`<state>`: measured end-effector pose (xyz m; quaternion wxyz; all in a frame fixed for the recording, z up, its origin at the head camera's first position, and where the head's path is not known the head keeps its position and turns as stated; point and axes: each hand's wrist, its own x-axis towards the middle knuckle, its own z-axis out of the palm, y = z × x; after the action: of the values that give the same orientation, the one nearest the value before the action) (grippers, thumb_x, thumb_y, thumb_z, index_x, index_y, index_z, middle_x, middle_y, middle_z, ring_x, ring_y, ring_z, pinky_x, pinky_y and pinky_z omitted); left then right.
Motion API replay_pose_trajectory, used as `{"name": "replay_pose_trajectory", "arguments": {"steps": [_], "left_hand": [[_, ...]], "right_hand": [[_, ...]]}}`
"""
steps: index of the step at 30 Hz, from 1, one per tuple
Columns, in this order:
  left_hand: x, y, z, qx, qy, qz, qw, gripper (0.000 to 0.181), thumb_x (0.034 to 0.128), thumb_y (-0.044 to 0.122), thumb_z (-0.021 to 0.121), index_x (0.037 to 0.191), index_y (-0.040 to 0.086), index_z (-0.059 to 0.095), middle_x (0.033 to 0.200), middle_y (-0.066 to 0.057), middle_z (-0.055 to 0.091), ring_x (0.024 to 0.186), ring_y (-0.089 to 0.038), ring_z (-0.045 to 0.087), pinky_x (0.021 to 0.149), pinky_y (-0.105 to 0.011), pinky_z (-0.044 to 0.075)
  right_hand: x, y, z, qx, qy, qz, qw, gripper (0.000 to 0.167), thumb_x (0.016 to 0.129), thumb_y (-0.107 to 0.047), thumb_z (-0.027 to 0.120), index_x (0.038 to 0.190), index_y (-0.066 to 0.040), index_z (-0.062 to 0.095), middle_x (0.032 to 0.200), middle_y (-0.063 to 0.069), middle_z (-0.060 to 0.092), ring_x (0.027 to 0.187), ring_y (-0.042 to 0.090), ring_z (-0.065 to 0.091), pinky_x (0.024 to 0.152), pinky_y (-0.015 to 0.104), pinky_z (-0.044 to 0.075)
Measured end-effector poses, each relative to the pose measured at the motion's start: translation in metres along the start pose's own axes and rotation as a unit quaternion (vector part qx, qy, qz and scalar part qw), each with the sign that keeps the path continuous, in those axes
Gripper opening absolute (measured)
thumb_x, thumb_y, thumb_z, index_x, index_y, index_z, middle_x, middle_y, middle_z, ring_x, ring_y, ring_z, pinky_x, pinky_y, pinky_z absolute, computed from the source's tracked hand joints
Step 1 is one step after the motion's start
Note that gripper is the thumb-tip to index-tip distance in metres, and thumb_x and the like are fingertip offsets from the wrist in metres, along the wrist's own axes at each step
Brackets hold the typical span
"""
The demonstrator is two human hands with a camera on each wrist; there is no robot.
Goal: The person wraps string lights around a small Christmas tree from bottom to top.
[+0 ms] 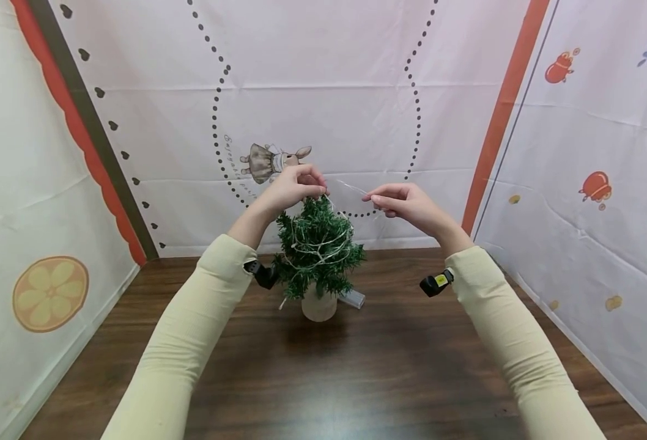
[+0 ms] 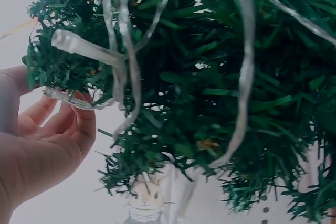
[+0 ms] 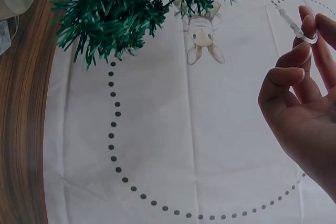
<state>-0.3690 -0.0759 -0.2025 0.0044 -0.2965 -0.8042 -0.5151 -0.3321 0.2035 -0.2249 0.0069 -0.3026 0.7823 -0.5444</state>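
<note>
A small green artificial Christmas tree [image 1: 319, 244] stands upright in a pale round base [image 1: 319, 307]. Clear string lights [image 2: 245, 72] wind around its branches. At the treetop my left hand [image 1: 299, 185] pinches the light string between thumb and fingers. To the right, my right hand [image 1: 406, 205] pinches the free end of the string lights [image 3: 294, 27] between thumb and index finger, with a clear bulb beside the fingertips. A thin stretch of wire spans the gap between both hands.
A grey-white battery box [image 1: 352, 298] lies behind the base on the dark wooden table [image 1: 323, 379]. Printed cloth walls [image 1: 323, 91] rise at the back and both sides. Each wrist wears a black camera [image 1: 432, 285].
</note>
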Motion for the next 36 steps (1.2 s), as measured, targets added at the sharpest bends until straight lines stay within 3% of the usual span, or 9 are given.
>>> {"name": "replay_pose_trajectory", "arguments": {"steps": [7,10,15,18,27,31,36], "left_hand": [[-0.004,-0.013,-0.002,-0.097,0.016,-0.012,0.9951,0.009,0.0907,0.013,0.064,0.097,0.009,0.059,0.098,-0.003,0.07,0.102,-0.023,0.061,0.064,-0.026,0.042],[-0.007,-0.018,-0.003,-0.129,0.026,-0.014,0.9912,0.009,0.0905,0.01,0.064,0.098,0.011,0.059,0.098,-0.003,0.068,0.108,-0.028,0.059,0.065,-0.028,0.043],[-0.013,-0.028,-0.006,-0.163,0.042,0.022,0.9855,0.01,0.0902,0.006,0.063,0.099,0.013,0.064,0.099,-0.002,0.068,0.097,-0.023,0.06,0.069,-0.032,0.043],[-0.018,-0.032,-0.009,-0.18,0.036,0.045,0.982,0.01,0.0903,0.006,0.063,0.098,0.012,0.065,0.099,-0.002,0.067,0.092,-0.019,0.059,0.068,-0.028,0.044],[-0.034,-0.036,-0.012,-0.188,0.021,0.093,0.9775,0.011,0.09,-0.001,0.06,0.095,0.009,0.063,0.094,0.0,0.065,0.083,-0.018,0.055,0.07,-0.027,0.045],[-0.047,-0.031,-0.011,-0.158,0.029,0.102,0.9817,0.01,0.0876,-0.002,0.063,0.092,0.007,0.063,0.092,0.0,0.064,0.081,-0.015,0.058,0.072,-0.025,0.048],[-0.063,-0.022,-0.008,-0.101,0.03,0.105,0.989,0.008,0.0858,0.002,0.067,0.093,0.005,0.066,0.093,-0.001,0.064,0.08,-0.019,0.061,0.075,-0.033,0.052]], "right_hand": [[0.006,-0.002,0.007,0.016,0.001,-0.001,0.9999,0.03,0.095,-0.023,0.058,0.117,-0.003,0.064,0.085,0.0,0.052,0.068,0.017,0.038,0.062,0.022,0.036],[0.009,-0.003,0.011,0.034,-0.001,-0.001,0.9994,0.028,0.096,-0.019,0.058,0.117,-0.001,0.064,0.082,0.0,0.051,0.068,0.018,0.037,0.062,0.022,0.037],[0.012,-0.001,0.015,0.049,-0.005,-0.009,0.9988,0.028,0.094,-0.02,0.06,0.115,-0.002,0.065,0.075,0.002,0.045,0.069,0.018,0.038,0.062,0.022,0.039],[0.013,-0.003,0.017,0.051,-0.009,-0.012,0.9986,0.028,0.094,-0.021,0.06,0.115,-0.002,0.065,0.075,0.004,0.045,0.07,0.021,0.039,0.064,0.024,0.039],[0.014,-0.006,0.025,0.073,-0.017,-0.011,0.9972,0.028,0.094,-0.018,0.06,0.116,-0.001,0.065,0.086,0.003,0.056,0.074,0.016,0.05,0.068,0.023,0.046],[0.015,-0.006,0.029,0.067,-0.02,-0.014,0.9974,0.027,0.093,-0.017,0.061,0.116,-0.003,0.064,0.097,0.001,0.065,0.083,0.017,0.058,0.077,0.025,0.051],[0.015,-0.004,0.03,0.065,-0.005,-0.015,0.9978,0.024,0.093,-0.015,0.061,0.115,-0.005,0.065,0.104,0.0,0.068,0.094,0.016,0.062,0.083,0.029,0.053]]}}
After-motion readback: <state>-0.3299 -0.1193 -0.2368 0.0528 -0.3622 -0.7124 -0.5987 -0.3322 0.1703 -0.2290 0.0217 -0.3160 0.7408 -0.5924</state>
